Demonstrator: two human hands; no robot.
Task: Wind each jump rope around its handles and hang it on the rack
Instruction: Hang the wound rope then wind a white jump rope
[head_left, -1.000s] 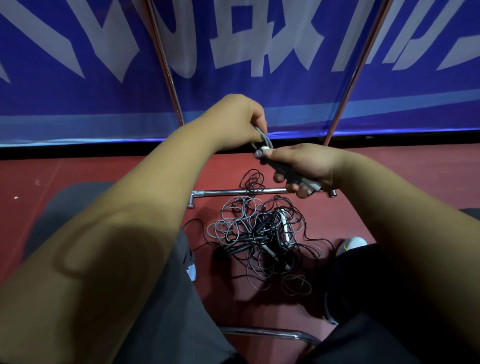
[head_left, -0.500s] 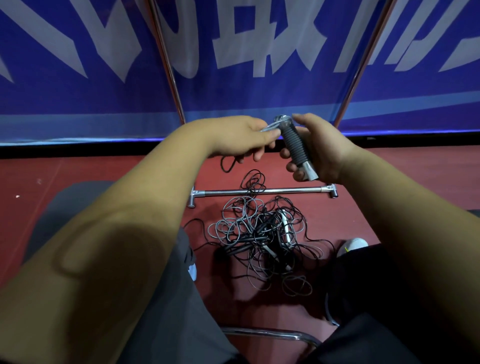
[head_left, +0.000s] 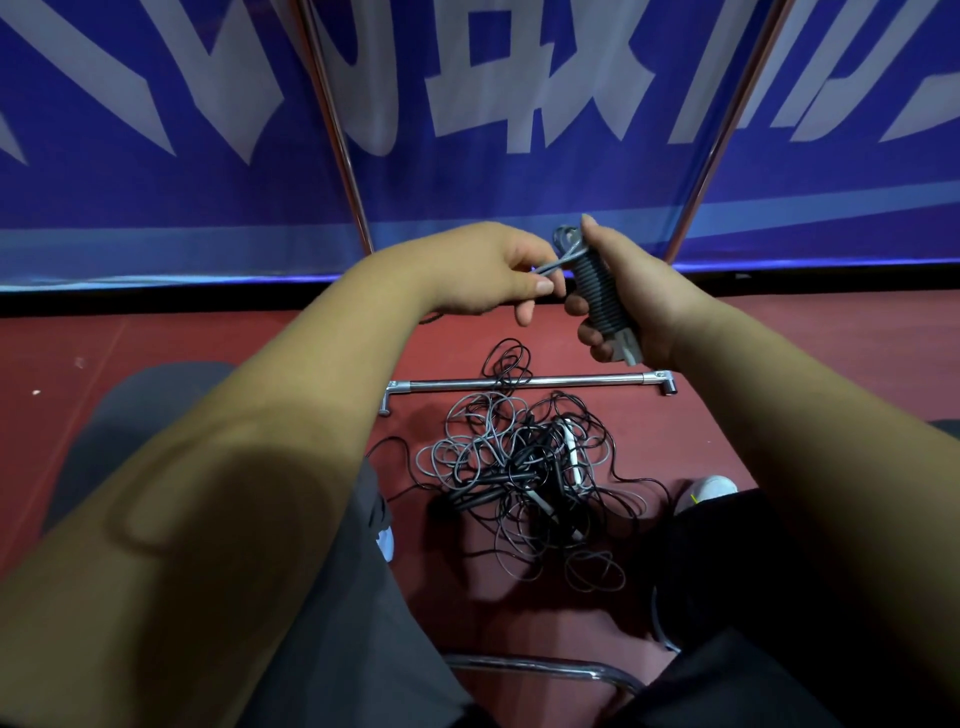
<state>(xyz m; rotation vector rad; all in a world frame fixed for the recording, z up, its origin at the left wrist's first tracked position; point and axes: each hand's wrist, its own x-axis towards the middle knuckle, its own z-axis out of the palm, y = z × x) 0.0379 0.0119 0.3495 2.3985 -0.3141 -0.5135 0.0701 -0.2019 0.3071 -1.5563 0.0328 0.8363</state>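
Blue banner (head_left: 156, 197), cropped white characters (head_left: 519, 78), rope (head_left: 597, 291)

The blue banner (head_left: 156, 208) carries large white Chinese characters, cut off at the upper edge of the view; none can be read with certainty.

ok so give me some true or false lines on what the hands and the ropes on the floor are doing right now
1. The right hand grips the grey coil-wrapped rope handles. True.
2. The left hand holds nothing. False: it pinches a loose stretch of grey rope beside the handles.
3. A tangled pile of black and grey ropes lies on the red floor. True.
4. That pile hangs from the chrome rack bar. False: it lies on the floor, and only a black loop crosses the bar.
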